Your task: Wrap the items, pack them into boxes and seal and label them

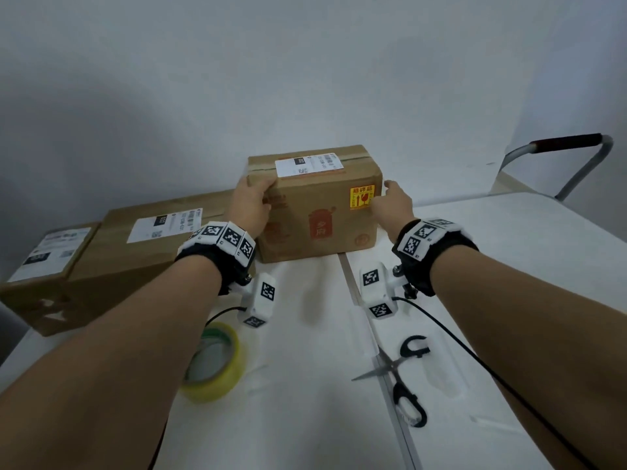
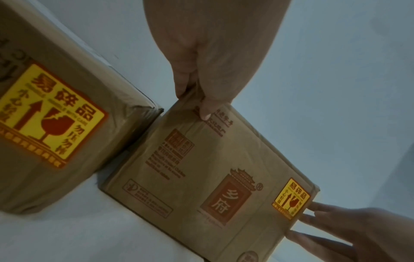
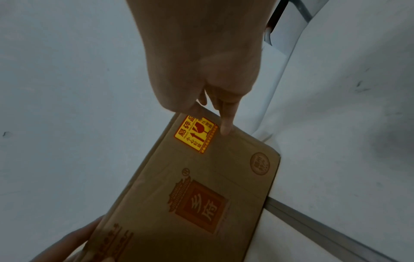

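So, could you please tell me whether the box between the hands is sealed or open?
Sealed. The box has closed top flaps with a tape strip along the seam, and a shipping label stuck across it.

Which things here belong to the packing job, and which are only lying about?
Belong to the job:
sealed box, held by left hand and right hand
two labelled boxes
tape roll
scissors

Lying about:
folding chair

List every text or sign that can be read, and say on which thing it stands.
"易碎品": yellow fragile sticker, with arrow and broken-glass sign, on the held box.
"乡府": red emblem on that box's front.
"易碎品", "小心轻放": larger sticker on the neighbouring box.
White shipping labels: too blurred.
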The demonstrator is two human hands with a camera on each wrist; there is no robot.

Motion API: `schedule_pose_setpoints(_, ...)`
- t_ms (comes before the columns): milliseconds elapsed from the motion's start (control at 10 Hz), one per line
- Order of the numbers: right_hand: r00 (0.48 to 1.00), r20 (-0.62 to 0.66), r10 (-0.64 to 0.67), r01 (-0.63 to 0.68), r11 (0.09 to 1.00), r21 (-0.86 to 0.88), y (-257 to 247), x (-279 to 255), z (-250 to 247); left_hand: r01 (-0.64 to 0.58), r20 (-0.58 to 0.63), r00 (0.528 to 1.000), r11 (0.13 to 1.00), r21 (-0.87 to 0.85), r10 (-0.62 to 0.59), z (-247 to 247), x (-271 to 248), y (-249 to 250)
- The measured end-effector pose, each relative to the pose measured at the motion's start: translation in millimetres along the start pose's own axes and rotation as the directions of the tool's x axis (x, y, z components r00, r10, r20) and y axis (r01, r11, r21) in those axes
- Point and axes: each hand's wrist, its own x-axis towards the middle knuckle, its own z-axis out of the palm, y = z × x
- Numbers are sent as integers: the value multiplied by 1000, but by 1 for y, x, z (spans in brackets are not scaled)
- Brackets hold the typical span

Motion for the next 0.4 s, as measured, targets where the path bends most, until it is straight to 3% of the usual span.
schedule_pose_setpoints(200, 999, -6, 33, -34, 993, -111, 3, -6, -4, -10, 29, 1000, 1000, 8, 10, -7, -14, -2)
schedule_pose_setpoints(400, 1000, -14, -21, 19, 996, -92, -5, -20, 3, -6, 17, 1000, 1000, 18, 6, -26, -36, 5)
